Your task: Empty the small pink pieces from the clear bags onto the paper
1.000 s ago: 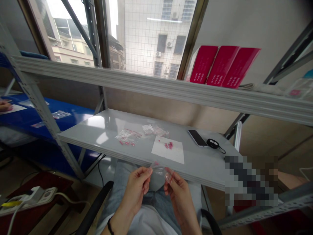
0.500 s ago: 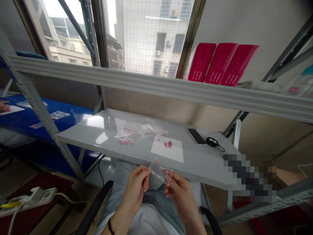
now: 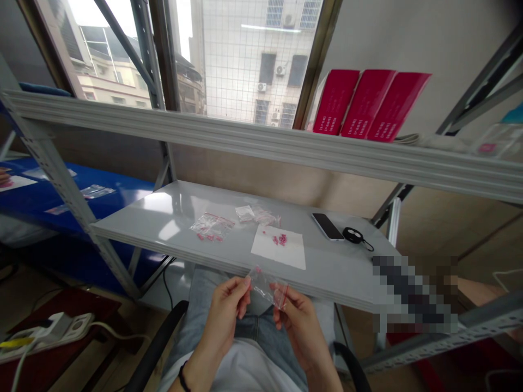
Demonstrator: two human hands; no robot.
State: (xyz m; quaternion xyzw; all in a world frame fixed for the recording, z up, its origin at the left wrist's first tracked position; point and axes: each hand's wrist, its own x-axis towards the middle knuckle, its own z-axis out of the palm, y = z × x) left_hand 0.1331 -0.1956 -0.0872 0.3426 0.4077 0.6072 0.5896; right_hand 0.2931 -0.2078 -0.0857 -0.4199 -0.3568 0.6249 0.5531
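A small clear zip bag (image 3: 263,285) is stretched between my two hands over my lap, at the front edge of the table. My left hand (image 3: 229,305) pinches its left end. Its red-striped end is pinched by my right hand (image 3: 299,314). Something small and pink shows at the bag's upper left corner. Beyond the hands lies a sheet of white paper (image 3: 278,258) with several small pink pieces (image 3: 281,239) on it. To its left are clear bags (image 3: 212,224) with pink pieces, and behind it more clear bags (image 3: 261,215).
A phone (image 3: 328,226) and a round black case with a clip (image 3: 353,236) lie on the grey table (image 3: 159,237). Red boxes (image 3: 368,106) stand on the shelf above. A power strip (image 3: 65,328) sits at lower left. Another person's hand (image 3: 4,176) shows at far left.
The hands and the bag hold nearly the same pose. The whole view has shifted very slightly.
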